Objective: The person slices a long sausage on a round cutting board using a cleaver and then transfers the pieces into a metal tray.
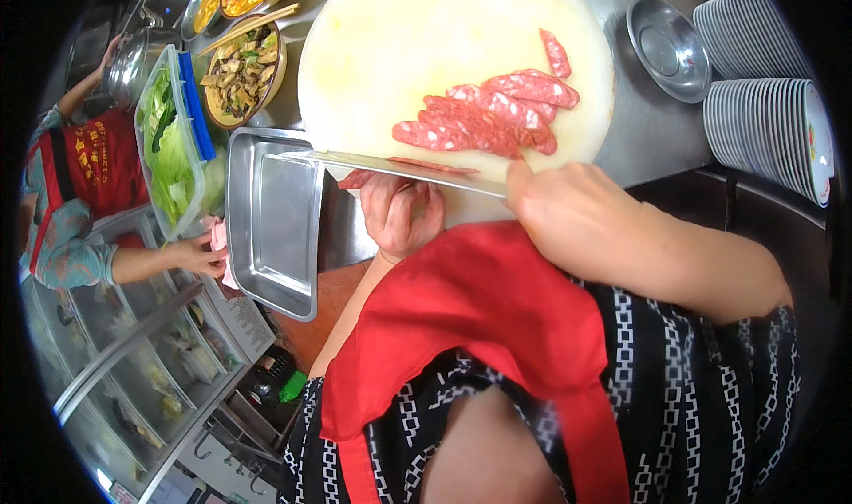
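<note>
My right hand (556,201) is closed on the handle end of a large kitchen knife (426,173), whose blade reaches left across the near edge of a round, pale cutting board (399,45). Just below the blade, my left hand (403,214) has its fingers curled on a piece of red sausage (356,178), partly hidden by the fingers and blade. One thin slice (436,166) lies against the blade's far side. Beyond the knife, several overlapping sausage slices (466,121) rest on the board, and a single one (555,53) lies apart at the upper right.
An empty metal tray (274,218) stands left of the board. Past it are a plastic tub of lettuce (170,171), a bowl of cooked food (245,78) with chopsticks, and a co-worker's hand (203,254) on a pink cloth. At right are a metal bowl (667,50) and stacked plates (759,138).
</note>
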Demonstrator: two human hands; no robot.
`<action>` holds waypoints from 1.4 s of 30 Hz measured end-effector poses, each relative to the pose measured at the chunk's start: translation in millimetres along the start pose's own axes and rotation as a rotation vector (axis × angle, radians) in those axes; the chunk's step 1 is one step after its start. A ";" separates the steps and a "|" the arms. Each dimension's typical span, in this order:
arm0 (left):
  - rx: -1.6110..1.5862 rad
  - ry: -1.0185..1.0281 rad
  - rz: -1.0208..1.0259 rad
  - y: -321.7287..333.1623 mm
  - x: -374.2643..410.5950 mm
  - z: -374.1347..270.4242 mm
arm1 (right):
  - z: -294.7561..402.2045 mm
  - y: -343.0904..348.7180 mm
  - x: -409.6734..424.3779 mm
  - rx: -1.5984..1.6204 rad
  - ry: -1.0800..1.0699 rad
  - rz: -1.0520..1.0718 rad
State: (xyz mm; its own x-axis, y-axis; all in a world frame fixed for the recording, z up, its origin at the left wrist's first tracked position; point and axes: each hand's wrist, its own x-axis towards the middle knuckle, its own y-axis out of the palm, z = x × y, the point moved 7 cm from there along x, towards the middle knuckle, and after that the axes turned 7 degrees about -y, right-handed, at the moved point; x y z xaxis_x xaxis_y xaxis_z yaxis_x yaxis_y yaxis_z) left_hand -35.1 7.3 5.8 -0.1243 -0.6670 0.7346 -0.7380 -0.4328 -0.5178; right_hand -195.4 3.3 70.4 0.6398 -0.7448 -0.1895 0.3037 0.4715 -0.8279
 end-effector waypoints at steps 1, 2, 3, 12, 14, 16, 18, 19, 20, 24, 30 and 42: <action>0.018 0.000 0.000 -3.1 -2.8 1.9 | 0.3 6.5 10.2 -0.001 -0.060 -0.030; 0.035 0.001 0.000 -6.1 -6.2 3.1 | 2.4 13.8 22.5 0.030 -0.121 -0.046; 0.025 -0.006 -0.007 -5.6 -5.4 4.5 | 7.5 14.8 35.3 0.046 -0.149 -0.068; -0.018 0.006 0.038 -11.2 3.3 -0.9 | 2.0 8.6 37.4 0.014 -0.073 -0.162; 0.046 -0.026 0.054 -17.9 3.4 -0.6 | -13.2 8.5 24.1 0.049 0.048 -0.132; 0.092 -0.106 0.096 -24.9 1.1 4.8 | -26.4 3.4 7.9 0.108 0.198 -0.073; 0.110 -0.087 0.121 -27.2 2.0 5.5 | -31.0 -1.5 -10.9 0.103 0.217 -0.151; 0.118 -0.077 0.137 -27.2 1.9 6.1 | -31.9 -2.4 -19.7 0.103 0.228 -0.190; 0.117 -0.059 0.149 -26.5 4.4 5.9 | -31.8 -2.6 -26.4 0.104 0.235 -0.204; 0.076 -0.017 0.201 -16.5 12.3 3.9 | -24.9 -3.5 -45.5 0.049 0.235 -0.194; 0.014 0.048 0.213 -3.3 14.9 -13.6 | -15.2 -0.7 -63.3 -0.064 0.185 -0.126; -0.014 0.118 0.147 -2.4 8.9 -0.9 | 11.9 -2.0 -82.0 -0.199 0.132 -0.109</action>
State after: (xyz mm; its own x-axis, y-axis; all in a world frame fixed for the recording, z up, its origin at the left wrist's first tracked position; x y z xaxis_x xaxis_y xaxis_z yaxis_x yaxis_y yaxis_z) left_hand -35.0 2.9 14.0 -0.3081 -0.6464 0.6980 -0.7152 -0.3264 -0.6180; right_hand -240.0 69.0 93.9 0.5091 -0.8475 -0.1504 0.2121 0.2929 -0.9323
